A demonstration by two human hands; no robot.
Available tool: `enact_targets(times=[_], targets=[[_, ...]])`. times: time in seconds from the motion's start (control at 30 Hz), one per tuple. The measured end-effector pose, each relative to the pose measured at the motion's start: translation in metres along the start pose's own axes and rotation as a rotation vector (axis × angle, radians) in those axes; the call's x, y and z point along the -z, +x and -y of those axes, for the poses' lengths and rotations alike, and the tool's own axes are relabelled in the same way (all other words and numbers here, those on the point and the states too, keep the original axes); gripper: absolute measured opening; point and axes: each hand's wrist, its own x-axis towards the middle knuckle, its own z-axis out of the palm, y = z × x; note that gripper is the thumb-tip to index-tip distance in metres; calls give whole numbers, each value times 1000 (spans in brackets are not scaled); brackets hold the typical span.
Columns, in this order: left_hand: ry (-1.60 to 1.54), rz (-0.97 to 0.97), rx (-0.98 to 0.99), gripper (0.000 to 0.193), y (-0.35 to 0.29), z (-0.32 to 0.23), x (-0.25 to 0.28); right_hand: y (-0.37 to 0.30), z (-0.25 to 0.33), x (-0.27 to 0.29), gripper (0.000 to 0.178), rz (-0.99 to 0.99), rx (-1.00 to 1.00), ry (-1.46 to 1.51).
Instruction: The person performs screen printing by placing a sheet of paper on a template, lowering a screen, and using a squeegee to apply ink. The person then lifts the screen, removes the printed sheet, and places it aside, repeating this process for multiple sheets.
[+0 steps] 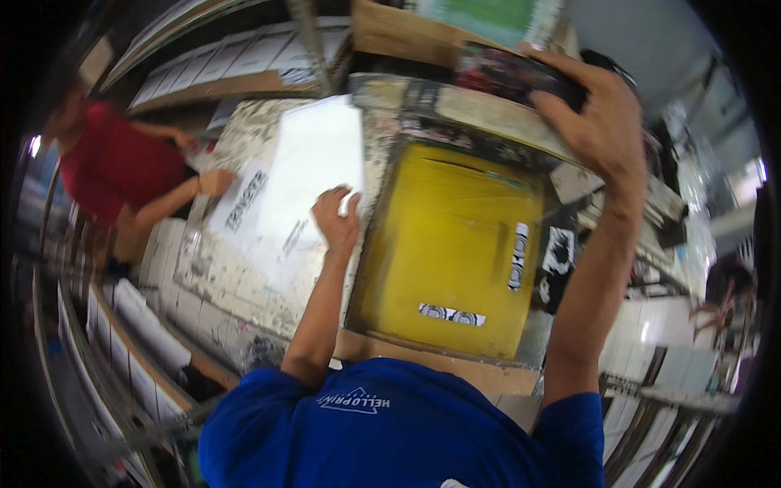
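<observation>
My left hand [336, 220] hovers over or rests on the right edge of a white sheet [317, 146], its fingers bent and thumb apart, with nothing visible in it. Small dark print marks the sheet's lower part. My right hand [600, 114] reaches to the far side, thumb and fingers around the end of a dark, red-stained block [521, 77]; its exact kind is blurred. Between my arms lies a yellow printing screen [443, 236] in a stained frame, with two small black-and-white printed strips on it, one near its right side and one near its front.
At the left, a person in a red shirt [122, 163] has a hand beside a sheet with large dark lettering [244, 199]. A paint-spattered table [220, 264] bears the sheets. Racks with white sheets [228, 65] stand far left and lower left. A green-faced frame [488, 18] is at the back.
</observation>
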Motion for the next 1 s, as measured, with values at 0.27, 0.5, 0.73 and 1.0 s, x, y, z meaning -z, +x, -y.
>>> enact_targets(times=[0.27, 0.5, 0.73, 1.0], targets=[[374, 404, 92, 14, -14, 37, -60, -3, -13, 7, 50, 57, -6, 123], [194, 420, 222, 7, -3, 5, -30, 9, -21, 0, 46, 94, 42, 160], [55, 880, 47, 42, -55, -72, 6, -3, -19, 5, 42, 20, 3, -7], [11, 1013, -298, 73, -116, -101, -45, -7, 16, -1, 39, -137, 178, -196]])
